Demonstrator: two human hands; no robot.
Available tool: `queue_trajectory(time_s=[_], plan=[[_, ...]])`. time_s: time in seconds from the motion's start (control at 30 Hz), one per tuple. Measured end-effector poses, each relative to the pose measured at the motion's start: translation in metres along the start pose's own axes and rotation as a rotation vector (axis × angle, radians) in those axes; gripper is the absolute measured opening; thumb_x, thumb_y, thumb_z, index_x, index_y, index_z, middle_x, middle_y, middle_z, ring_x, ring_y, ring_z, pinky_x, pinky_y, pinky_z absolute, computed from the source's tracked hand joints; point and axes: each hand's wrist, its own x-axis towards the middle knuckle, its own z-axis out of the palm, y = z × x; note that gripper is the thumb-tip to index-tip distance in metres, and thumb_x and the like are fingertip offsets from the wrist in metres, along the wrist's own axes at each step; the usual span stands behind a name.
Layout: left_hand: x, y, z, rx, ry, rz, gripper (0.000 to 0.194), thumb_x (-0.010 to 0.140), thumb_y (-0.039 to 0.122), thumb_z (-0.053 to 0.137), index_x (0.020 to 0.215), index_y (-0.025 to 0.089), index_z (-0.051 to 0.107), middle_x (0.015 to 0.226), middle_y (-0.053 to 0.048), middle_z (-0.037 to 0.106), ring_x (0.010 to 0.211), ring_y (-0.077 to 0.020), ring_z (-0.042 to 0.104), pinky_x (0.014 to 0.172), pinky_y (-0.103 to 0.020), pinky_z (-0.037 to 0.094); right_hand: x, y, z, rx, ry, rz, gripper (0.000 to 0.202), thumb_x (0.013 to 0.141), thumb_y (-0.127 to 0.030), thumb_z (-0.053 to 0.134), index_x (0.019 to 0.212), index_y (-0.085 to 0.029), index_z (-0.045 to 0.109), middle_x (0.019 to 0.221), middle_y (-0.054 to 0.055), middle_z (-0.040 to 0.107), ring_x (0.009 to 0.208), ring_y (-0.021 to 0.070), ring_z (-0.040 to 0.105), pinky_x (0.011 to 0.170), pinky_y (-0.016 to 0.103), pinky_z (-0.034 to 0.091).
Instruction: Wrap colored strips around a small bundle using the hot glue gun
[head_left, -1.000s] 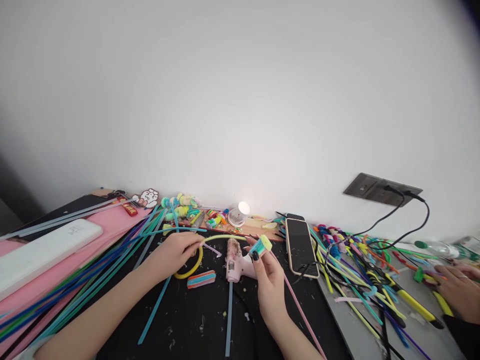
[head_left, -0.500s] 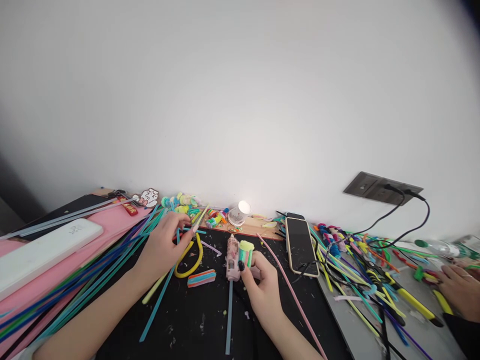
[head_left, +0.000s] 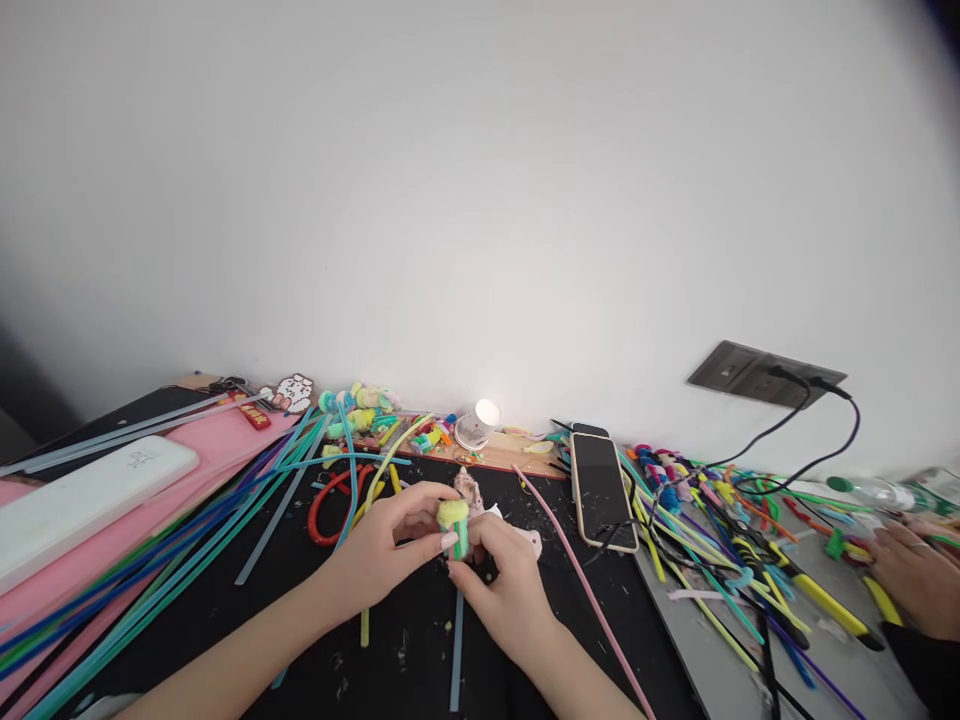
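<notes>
A small fuzzy piece point(head_left: 454, 525), yellow on top with green stripes below, is pinched between both hands. My left hand point(head_left: 409, 535) grips it from the left, and my right hand point(head_left: 499, 570) holds its right side. Just behind them lies a pink glue gun point(head_left: 469, 490), partly hidden by my fingers, with a translucent glue stick point(head_left: 457, 650) extending toward me. Red-handled scissors point(head_left: 322, 515) rest left of my left hand, beside yellow and blue pipe cleaners point(head_left: 367, 590).
A white box point(head_left: 97, 500) and long pipe cleaners point(head_left: 187, 540) lie at the left. Near the wall stands a paper cup point(head_left: 478, 425). A phone point(head_left: 602, 490), pliers point(head_left: 817, 600) and another person's hand point(head_left: 915, 580) are to the right.
My left hand has left the pipe cleaners near the scissors and joined my right hand at the fuzzy piece, which has shifted left. The striped orange and blue piece is no longer visible.
</notes>
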Motion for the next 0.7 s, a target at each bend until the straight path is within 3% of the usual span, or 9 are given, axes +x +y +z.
queue_trajectory(time_s=[0.1,0.2,0.27,0.47,0.7], plan=[[0.003,-0.004,-0.004,-0.085,0.116,-0.03,0.034,0.082,0.03,0.064,0.112,0.02,0.053,0.099,-0.007,0.068,0.091,-0.0212,0.066,0.082,-0.035,0.055,0.002,0.003,-0.003,0.049,0.004,-0.028,0.008,0.079,-0.014,0.06,0.084,-0.02,0.058,0.086,0.004,0.061,0.08,0.0199,0.056,0.07,0.029,0.044],[0.005,-0.003,-0.008,-0.215,0.224,-0.086,0.037,0.08,0.033,0.067,0.111,0.022,0.05,0.096,-0.004,0.064,0.086,-0.0189,0.064,0.079,-0.035,0.055,0.005,0.009,-0.006,-0.058,0.127,0.009,0.02,0.083,-0.011,0.047,0.098,-0.02,0.058,0.104,0.008,0.062,0.099,0.0236,0.056,0.085,0.036,0.043],[0.006,0.001,-0.009,-0.294,0.265,-0.12,0.037,0.079,0.033,0.068,0.11,0.022,0.05,0.096,-0.003,0.061,0.083,-0.0173,0.062,0.076,-0.034,0.056,0.005,0.014,-0.008,-0.189,0.14,0.09,0.031,0.077,-0.007,0.043,0.103,-0.019,0.056,0.108,0.01,0.061,0.102,0.0255,0.055,0.088,0.04,0.041],[0.005,0.008,-0.01,-0.425,0.347,-0.158,0.027,0.081,0.029,0.064,0.104,0.023,0.052,0.097,0.0,0.057,0.077,-0.012,0.056,0.063,-0.023,0.05,0.004,0.016,-0.008,-0.504,-0.026,0.261,0.045,0.069,-0.013,0.051,0.113,-0.021,0.056,0.114,0.01,0.056,0.107,0.0315,0.055,0.083,0.043,0.041],[0.008,0.005,-0.014,-0.434,0.354,-0.164,0.043,0.077,0.036,0.07,0.109,0.023,0.046,0.092,0.001,0.06,0.076,-0.0138,0.06,0.075,-0.032,0.053,0.005,0.017,-0.008,-0.599,-0.11,0.342,0.043,0.068,-0.016,0.055,0.111,-0.02,0.06,0.102,0.011,0.062,0.099,0.0341,0.059,0.078,0.042,0.042]])
